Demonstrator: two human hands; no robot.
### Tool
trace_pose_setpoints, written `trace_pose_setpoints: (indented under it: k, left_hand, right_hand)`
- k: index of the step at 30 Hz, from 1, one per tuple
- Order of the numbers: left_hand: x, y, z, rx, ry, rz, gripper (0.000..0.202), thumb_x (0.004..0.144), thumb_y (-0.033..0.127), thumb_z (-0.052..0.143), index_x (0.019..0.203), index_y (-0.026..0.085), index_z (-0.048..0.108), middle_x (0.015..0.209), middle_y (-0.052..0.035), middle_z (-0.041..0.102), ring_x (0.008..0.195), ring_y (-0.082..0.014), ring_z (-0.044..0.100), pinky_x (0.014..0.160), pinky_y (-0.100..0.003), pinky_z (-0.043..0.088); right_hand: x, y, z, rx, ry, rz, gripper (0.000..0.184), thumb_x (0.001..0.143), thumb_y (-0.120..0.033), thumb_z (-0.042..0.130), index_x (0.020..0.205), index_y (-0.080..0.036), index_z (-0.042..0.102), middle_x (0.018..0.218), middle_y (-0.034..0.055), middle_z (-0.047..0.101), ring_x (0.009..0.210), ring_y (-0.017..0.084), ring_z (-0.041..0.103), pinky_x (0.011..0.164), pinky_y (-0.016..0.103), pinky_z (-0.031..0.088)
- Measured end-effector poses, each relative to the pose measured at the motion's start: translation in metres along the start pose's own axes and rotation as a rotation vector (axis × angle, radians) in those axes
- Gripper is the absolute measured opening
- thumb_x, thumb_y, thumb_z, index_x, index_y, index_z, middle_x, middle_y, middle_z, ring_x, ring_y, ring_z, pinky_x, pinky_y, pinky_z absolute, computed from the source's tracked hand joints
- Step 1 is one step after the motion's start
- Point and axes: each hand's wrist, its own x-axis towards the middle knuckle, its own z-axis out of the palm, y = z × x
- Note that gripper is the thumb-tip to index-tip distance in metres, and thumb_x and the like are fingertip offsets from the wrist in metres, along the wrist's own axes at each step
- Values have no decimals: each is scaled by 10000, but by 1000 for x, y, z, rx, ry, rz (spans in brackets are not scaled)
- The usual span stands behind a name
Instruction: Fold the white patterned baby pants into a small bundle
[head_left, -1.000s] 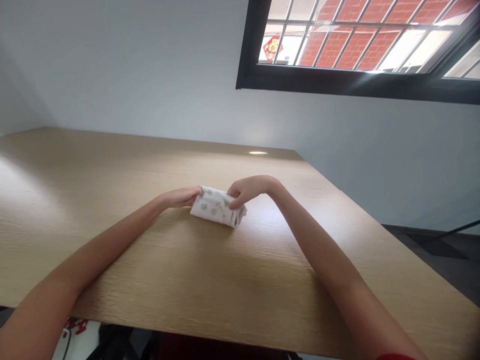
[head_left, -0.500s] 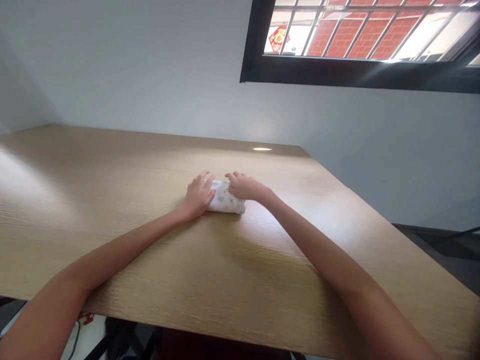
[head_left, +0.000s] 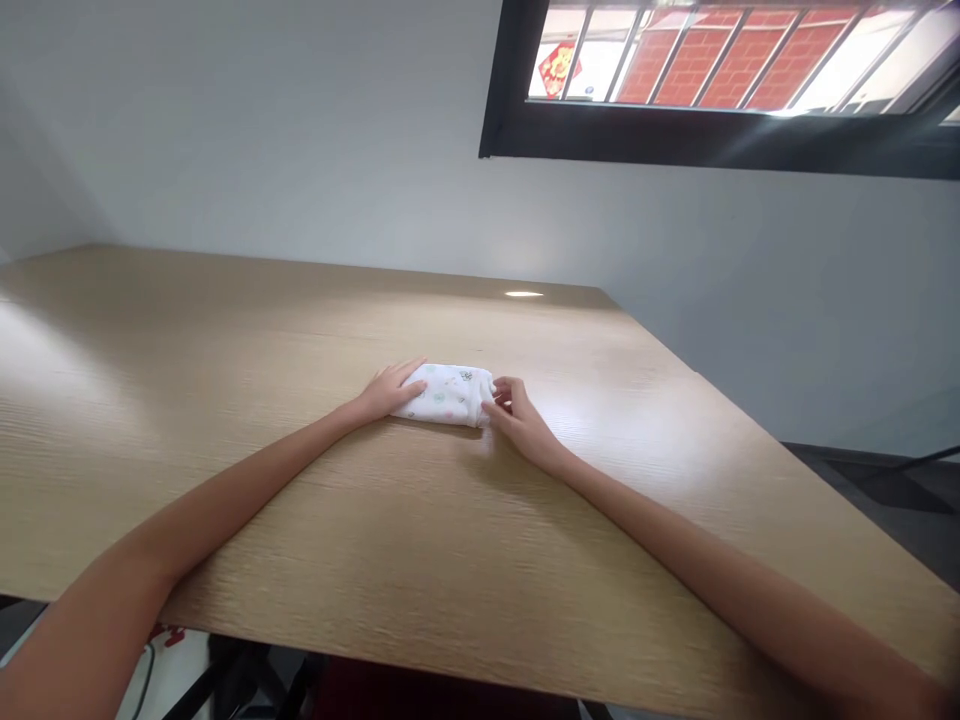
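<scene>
A folded white cloth [head_left: 448, 396] with a small printed pattern lies flat on the wooden table [head_left: 420, 530]. My left hand [head_left: 388, 390] rests on its left end, fingers stretched along the far edge and the thumb lying on top. At the right end, my right hand [head_left: 517, 412] has its fingers curled and its thumb against the cloth's folded edge, pinching it. Some of the right fingertips are hidden behind the edge.
A pale wall [head_left: 300, 130] stands behind the table, with a dark-framed barred window [head_left: 675, 130] at upper right. The table's right edge slants down toward the dark floor [head_left: 877, 490]. A cable [head_left: 148, 680] hangs below the front edge.
My right hand has moved from the cloth's top to its right end, fingers now around the edge. My left hand has slid slightly left and flattened, uncovering more cloth.
</scene>
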Motion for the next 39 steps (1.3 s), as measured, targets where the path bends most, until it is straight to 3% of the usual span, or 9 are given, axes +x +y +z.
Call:
trace_pose_setpoints:
  k: [3,8,13,17,21,27,31,34,39]
  left_hand:
    - [4,-2,0,-74,49,-62,482,791,401,419,1200,156,490,1251,-62,496,1132,-228,447,946,-303,348]
    - [-29,11,5,-157,150,-172,378,772,422,450,1033,149,476,976,-57,592,845,-201,563,686,-282,449]
    - [-81,44,19,-62,194,-237,332,768,460,487,931,178,421,877,-32,549,801,-199,520,705,-329,418]
    - [-93,57,20,-71,123,-221,193,833,341,337,842,189,455,879,-31,552,845,-203,501,765,-363,394]
    - [-80,47,13,33,112,-282,247,812,226,268,787,203,512,926,-24,561,950,-214,472,858,-401,344]
    - [-68,32,11,260,31,-145,316,857,402,295,1021,231,505,1201,-41,459,1123,-244,368,949,-452,249]
    - [-69,36,14,87,8,-35,300,831,416,345,991,190,461,1044,-59,529,993,-237,456,873,-417,339]
    - [-72,43,19,-251,-12,11,308,787,377,437,1028,189,401,955,-37,564,885,-204,520,759,-345,418]
    - [-78,52,23,-714,-10,-71,321,742,294,509,1026,185,407,824,4,577,732,-150,555,585,-233,428]
  right_hand:
    - [-13,-14,8,100,-43,15,452,667,-308,540,1030,-194,297,953,62,470,761,185,492,662,299,429]
    - [5,-13,13,75,-39,29,296,660,-146,404,953,-183,423,894,39,495,692,160,471,633,270,407]
    - [31,-12,20,1,-64,-55,476,612,-6,296,982,-182,539,930,33,578,816,173,506,710,271,396]
    - [33,-14,22,-12,-92,-128,497,664,27,278,1017,-178,561,1043,39,583,927,166,502,780,277,393]
    - [22,-19,22,-114,-34,-201,428,783,-32,301,1130,-171,511,1141,89,521,1059,181,440,867,312,375]
    - [-4,-46,33,-242,-101,-334,372,902,-319,391,1273,-294,403,1350,85,271,1275,235,150,995,417,250]
    - [-17,-60,41,-196,-87,-317,364,929,-305,296,1285,-290,375,1345,73,259,1283,209,140,1024,401,204]
    - [-23,-65,44,-134,-55,-261,385,924,-268,262,1305,-262,316,1374,72,229,1291,210,116,1019,403,219]
    - [-22,-82,34,-143,14,-276,354,883,-281,321,1219,-207,406,1326,101,311,1255,225,198,980,405,279]
